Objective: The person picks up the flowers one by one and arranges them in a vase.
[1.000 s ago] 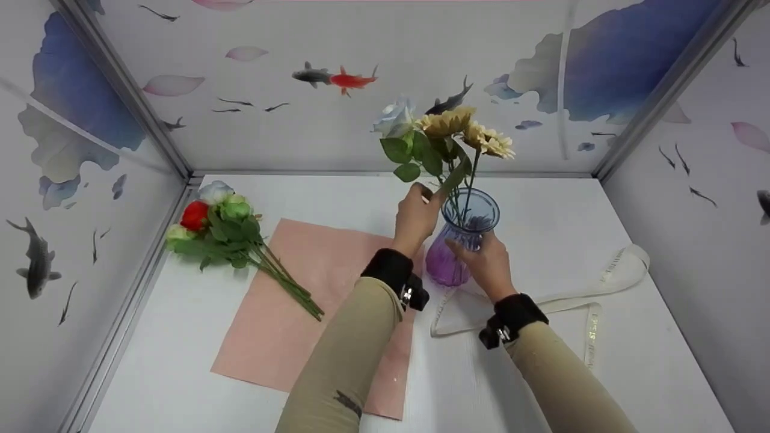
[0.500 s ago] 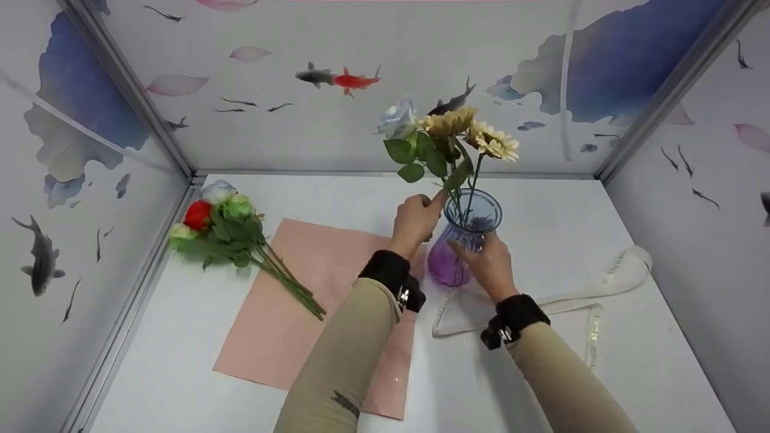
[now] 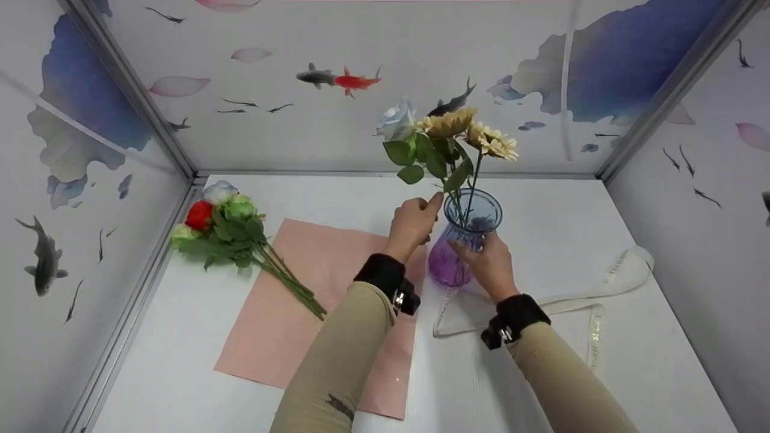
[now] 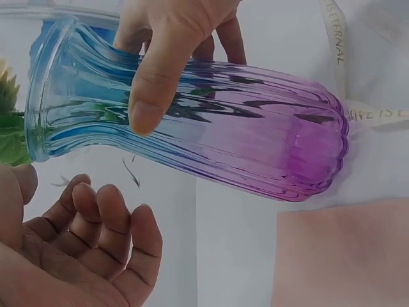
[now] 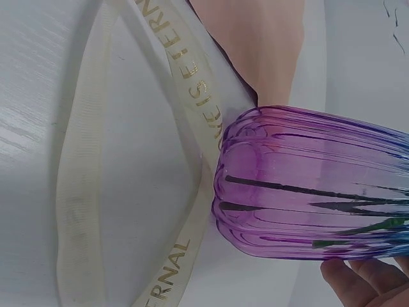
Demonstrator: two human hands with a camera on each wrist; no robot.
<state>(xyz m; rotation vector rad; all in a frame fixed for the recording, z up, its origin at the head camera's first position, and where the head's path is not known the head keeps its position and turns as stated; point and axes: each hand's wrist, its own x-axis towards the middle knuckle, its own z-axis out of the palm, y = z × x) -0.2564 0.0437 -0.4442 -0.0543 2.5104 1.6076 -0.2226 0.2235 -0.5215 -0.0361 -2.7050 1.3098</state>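
Note:
A ribbed glass vase (image 3: 450, 267), blue at the neck and purple at the base, stands upright on the table. My right hand (image 3: 492, 267) grips it below the rim, thumb in front and fingers behind in the left wrist view. Stems of a pale blue rose (image 3: 397, 122) and yellow sunflowers (image 3: 446, 124) go down inside the glass; dark stem ends show through the purple base in the right wrist view. Just left of the vase mouth is my left hand (image 3: 411, 225), holding nothing. Its fingers curl loosely, palm up, in the left wrist view (image 4: 83, 256).
Several flowers with red, green and pale blue heads form a bunch (image 3: 228, 225) at the left, stems overlapping a pink paper sheet (image 3: 325, 264). A cream ribbon (image 3: 592, 294) with gold letters loops around the vase's base and rightward. Printed panels (image 3: 361, 138) wall the table.
My left hand has drawn down and left, away from the leaves and stems at the vase mouth. The right hand keeps its hold, and the flowers in the vase stay nearly still.

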